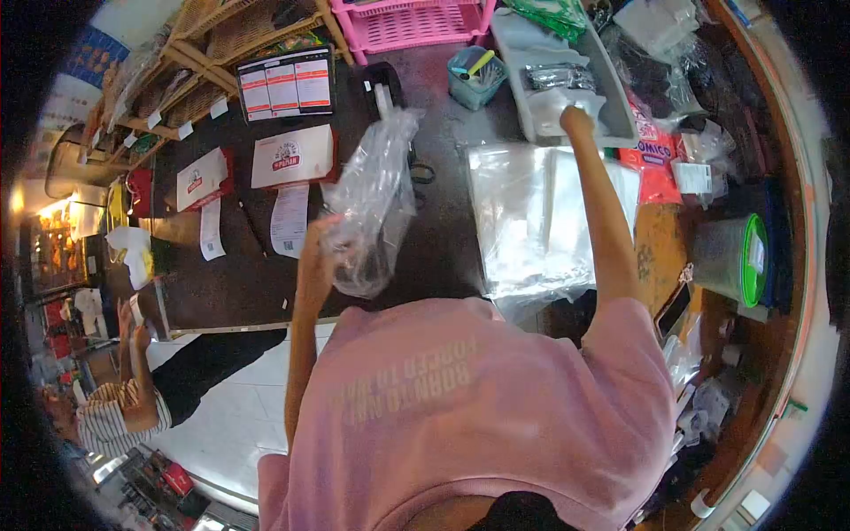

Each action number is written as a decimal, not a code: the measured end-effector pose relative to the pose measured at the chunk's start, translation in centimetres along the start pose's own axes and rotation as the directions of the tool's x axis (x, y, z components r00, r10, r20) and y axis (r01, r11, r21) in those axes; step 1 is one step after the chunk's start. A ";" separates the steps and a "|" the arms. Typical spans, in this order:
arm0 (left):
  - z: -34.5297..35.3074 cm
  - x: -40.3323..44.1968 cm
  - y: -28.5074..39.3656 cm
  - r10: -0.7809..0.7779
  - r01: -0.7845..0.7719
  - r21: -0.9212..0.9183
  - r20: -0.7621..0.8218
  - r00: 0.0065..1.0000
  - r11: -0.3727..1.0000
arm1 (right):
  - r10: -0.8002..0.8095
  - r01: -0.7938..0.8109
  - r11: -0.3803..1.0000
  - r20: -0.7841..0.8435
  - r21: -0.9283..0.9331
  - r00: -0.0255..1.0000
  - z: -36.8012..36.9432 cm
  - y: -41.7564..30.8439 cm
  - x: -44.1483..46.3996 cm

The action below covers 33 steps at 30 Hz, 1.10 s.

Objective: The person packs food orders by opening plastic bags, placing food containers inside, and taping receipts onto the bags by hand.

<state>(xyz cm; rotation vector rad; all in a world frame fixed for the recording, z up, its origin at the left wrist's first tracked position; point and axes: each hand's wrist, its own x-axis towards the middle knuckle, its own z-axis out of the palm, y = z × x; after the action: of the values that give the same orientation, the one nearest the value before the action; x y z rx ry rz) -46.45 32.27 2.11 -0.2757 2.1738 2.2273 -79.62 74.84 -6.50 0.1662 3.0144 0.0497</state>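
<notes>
A clear plastic bag (376, 177) stands up crumpled from my left hand (326, 252), whose fingers are closed on its lower left side above the dark table. My right hand (577, 122) reaches into the front of a grey tray (529, 115), over whitish plastic packets (553, 104). Its fingers look curled down, and what they pinch is hidden. Under my right forearm lies a stack of flat clear plastic bags (518, 212). Left of the bag sit two white-and-red boxes, one nearer (292, 159) and one farther left (202, 181), with printed receipts (289, 221) hanging from them.
A tablet (286, 84) leans before wicker shelves (199, 44) at the back left. A pink rack (412, 26) and a teal cup (478, 80) stand at the back. Red packaging (651, 159) and a green-lidded tub (735, 261) are at right. Another person (124, 403) works at far left.
</notes>
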 end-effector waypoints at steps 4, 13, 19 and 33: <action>0.8 -1.7 -4.2 -0.058 0.064 0.081 -0.077 0.995 0.995 | -0.081 0.068 0.994 -0.165 -0.086 0.983 1.0 0.5 0.4; -1.1 -2.3 -5.4 0.040 0.099 0.469 -0.278 0.960 0.878 | -0.329 0.373 0.902 -0.213 0.218 0.920 -6.1 6.3 2.0; 0.1 -1.9 -2.2 0.099 0.021 0.437 -0.250 0.963 0.899 | -0.202 0.270 0.854 -0.196 0.445 0.960 -9.0 9.0 2.0; 1.8 -0.4 1.5 0.058 -0.068 0.141 0.073 0.996 0.988 | -0.277 0.135 0.467 -0.001 0.874 0.961 -13.7 11.7 0.0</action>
<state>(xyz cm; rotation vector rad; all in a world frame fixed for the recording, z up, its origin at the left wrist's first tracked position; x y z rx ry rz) -46.46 34.00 3.71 -0.1269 2.3220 2.0639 -80.05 86.06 7.52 -0.1232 2.5500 -1.4732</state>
